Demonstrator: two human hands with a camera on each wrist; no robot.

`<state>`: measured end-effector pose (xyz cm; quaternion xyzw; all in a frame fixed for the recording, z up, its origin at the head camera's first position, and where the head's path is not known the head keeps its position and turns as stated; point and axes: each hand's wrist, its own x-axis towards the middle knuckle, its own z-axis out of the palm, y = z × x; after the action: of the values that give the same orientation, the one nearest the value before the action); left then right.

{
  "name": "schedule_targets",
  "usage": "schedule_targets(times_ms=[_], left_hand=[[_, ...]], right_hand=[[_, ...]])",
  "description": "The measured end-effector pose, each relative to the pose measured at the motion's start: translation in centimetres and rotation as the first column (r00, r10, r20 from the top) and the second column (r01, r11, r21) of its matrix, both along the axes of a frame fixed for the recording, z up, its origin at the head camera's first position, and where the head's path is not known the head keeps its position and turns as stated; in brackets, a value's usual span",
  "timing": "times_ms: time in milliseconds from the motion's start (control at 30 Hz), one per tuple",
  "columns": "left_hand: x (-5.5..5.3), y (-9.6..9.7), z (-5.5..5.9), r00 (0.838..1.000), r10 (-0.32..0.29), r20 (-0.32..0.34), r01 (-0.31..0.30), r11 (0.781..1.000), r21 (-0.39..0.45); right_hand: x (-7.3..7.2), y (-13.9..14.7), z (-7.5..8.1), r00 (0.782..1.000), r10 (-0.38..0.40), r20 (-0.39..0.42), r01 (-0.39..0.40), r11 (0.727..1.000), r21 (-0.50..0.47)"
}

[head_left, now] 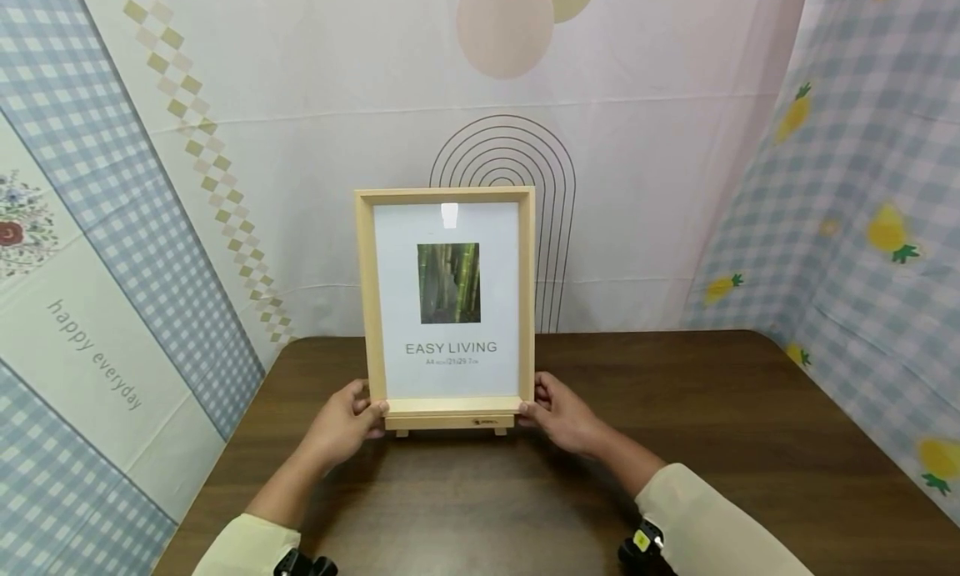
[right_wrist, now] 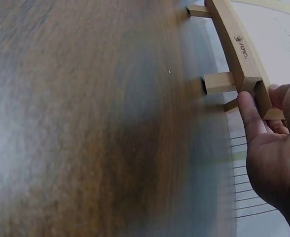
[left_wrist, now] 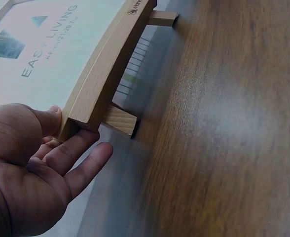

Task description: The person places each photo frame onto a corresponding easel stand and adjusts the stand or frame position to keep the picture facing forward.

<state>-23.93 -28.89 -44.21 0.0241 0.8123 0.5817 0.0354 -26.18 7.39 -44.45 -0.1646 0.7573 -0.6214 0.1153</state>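
A light wooden picture frame [head_left: 448, 195] stands upright on the dark wooden table [head_left: 712, 409], its print showing a bamboo photo and the words EASY LIVING. Small wooden feet [left_wrist: 119, 120] stick out below its bottom rail. My left hand [head_left: 352, 413] pinches the lower left corner, thumb on the front and fingers behind; in the left wrist view the left hand [left_wrist: 41, 158] sits under the frame [left_wrist: 105, 69]. My right hand [head_left: 561, 411] grips the lower right corner likewise. The right wrist view shows the right hand [right_wrist: 273, 158] holding the frame [right_wrist: 234, 39] beside a foot [right_wrist: 219, 82].
Patterned cloth backdrops close in the table: a checked one with "happy everyday" [head_left: 97, 355] on the left, a pale one with arches [head_left: 502, 167] behind the frame, and a pineapple print [head_left: 885, 226] on the right. Bare tabletop lies to both sides and in front.
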Motion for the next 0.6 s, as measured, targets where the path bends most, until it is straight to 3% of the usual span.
schedule_targets(times_ms=[300, 600], left_hand=[[0.1, 0.3, 0.1, 1.000, -0.001, 0.008, 0.001, 1.000, 0.002], [0.1, 1.0, 0.0, 1.000, 0.002, -0.002, -0.002, 1.000, 0.001]], right_hand=[[0.4, 0.1, 0.1, 0.999, -0.036, 0.019, 0.036, 0.999, 0.003], [0.5, 0.9, 0.1, 1.000, -0.020, 0.007, 0.020, 1.000, 0.009]])
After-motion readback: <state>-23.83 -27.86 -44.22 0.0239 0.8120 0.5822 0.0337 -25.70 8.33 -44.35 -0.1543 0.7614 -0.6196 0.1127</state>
